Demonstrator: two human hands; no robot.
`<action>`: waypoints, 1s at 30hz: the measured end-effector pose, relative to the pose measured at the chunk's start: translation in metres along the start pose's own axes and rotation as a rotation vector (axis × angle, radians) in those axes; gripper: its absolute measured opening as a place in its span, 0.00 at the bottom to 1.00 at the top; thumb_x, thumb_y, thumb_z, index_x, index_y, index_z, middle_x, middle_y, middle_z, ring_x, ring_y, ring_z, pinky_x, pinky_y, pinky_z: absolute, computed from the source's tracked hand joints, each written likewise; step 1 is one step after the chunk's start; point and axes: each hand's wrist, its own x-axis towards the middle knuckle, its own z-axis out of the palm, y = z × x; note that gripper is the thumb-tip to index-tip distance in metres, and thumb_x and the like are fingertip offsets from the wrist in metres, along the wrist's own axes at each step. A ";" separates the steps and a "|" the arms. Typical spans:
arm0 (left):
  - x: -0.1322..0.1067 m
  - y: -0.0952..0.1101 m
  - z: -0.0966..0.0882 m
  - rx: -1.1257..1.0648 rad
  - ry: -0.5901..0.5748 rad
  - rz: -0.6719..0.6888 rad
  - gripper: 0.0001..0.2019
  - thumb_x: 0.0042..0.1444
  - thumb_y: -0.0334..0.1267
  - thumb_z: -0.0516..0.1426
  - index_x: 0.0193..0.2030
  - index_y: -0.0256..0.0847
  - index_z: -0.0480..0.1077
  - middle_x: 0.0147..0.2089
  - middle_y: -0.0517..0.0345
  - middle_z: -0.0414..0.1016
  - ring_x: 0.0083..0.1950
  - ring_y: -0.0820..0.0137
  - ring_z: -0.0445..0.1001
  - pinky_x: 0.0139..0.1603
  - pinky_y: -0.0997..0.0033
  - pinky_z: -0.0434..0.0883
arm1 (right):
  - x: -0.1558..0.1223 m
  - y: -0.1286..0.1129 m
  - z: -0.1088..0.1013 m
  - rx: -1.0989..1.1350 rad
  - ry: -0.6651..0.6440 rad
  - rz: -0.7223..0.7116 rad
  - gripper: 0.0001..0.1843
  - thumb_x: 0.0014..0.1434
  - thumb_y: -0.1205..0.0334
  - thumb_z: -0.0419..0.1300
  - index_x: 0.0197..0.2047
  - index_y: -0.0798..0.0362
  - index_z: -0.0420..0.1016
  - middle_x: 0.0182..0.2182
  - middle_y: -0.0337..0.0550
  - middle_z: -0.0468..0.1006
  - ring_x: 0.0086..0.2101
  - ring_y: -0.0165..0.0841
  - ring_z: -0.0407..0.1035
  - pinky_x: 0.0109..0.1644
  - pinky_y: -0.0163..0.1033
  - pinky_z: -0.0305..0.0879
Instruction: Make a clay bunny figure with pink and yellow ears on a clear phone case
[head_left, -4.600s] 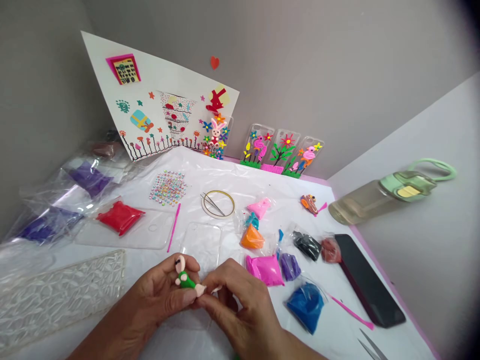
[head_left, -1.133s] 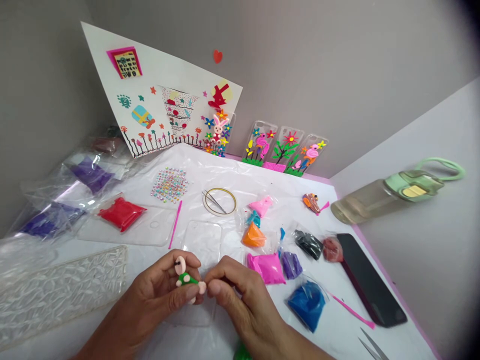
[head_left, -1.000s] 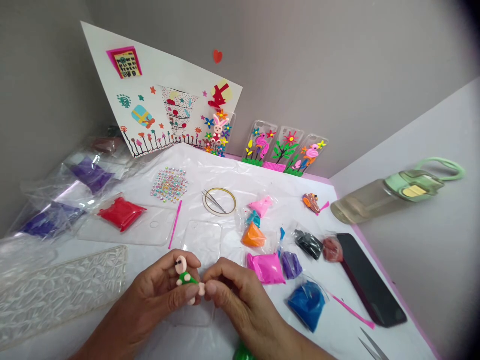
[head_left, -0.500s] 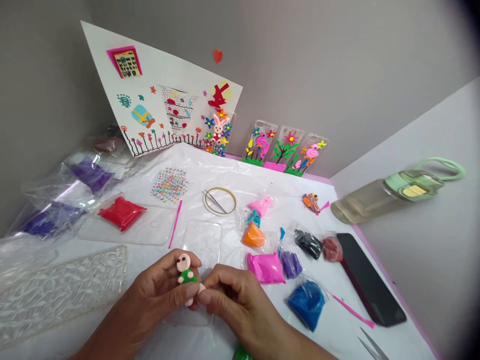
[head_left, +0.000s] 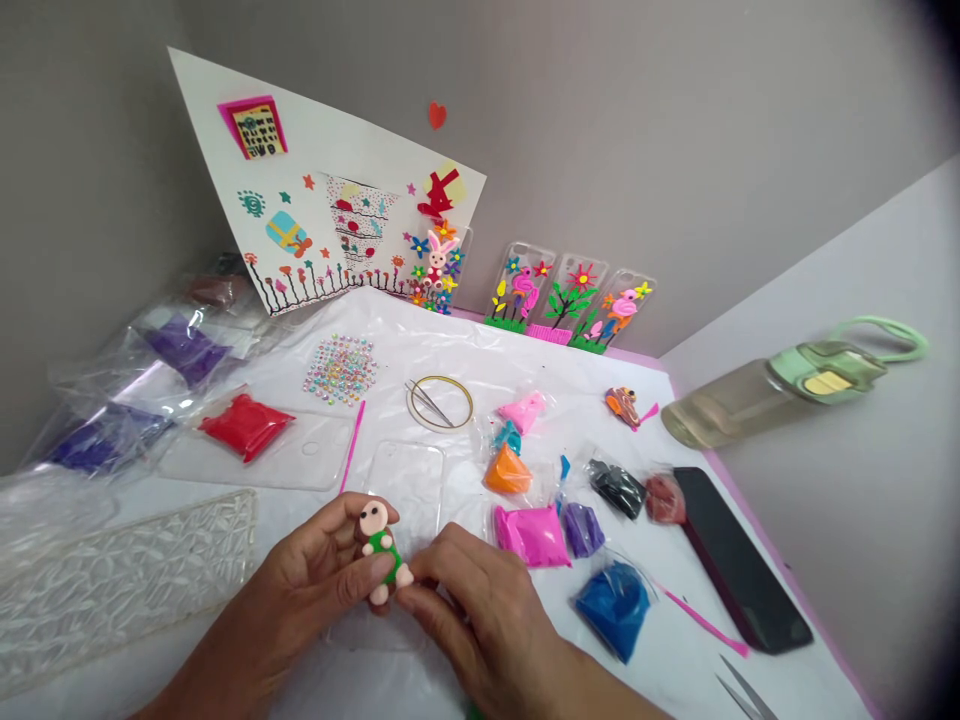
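My left hand [head_left: 315, 580] holds a small clay figure [head_left: 379, 548] with a peach face, brown hair, green body and peach limbs, gripped between thumb and fingers. My right hand [head_left: 472, 610] is closed in a pinch, fingertips against the figure's lower leg. Both hands hover over a clear phone case [head_left: 409, 480] lying on the white table [head_left: 465, 350]. The figure's face points toward me.
Bags of coloured clay lie around: red [head_left: 244, 425], pink [head_left: 529, 535], orange [head_left: 506, 472], blue [head_left: 611, 605], purple [head_left: 184, 345]. A black phone [head_left: 739, 570], water bottle [head_left: 780, 390], gem sticker sheet [head_left: 341, 368], tweezers on a tape ring [head_left: 439, 402], textured clear plate [head_left: 127, 575] and decorated cases [head_left: 570, 300] are there too.
The left hand has turned the figure more upright so its face and brown hair show. The right fingertips have shifted along its lower legs.
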 end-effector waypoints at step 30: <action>0.002 0.018 -0.012 0.250 0.069 0.004 0.20 0.53 0.49 0.68 0.50 0.48 0.71 0.42 0.61 0.80 0.45 0.65 0.80 0.48 0.68 0.76 | 0.011 0.005 -0.012 0.454 0.048 0.420 0.20 0.68 0.48 0.56 0.32 0.55 0.71 0.28 0.38 0.70 0.31 0.29 0.64 0.37 0.34 0.59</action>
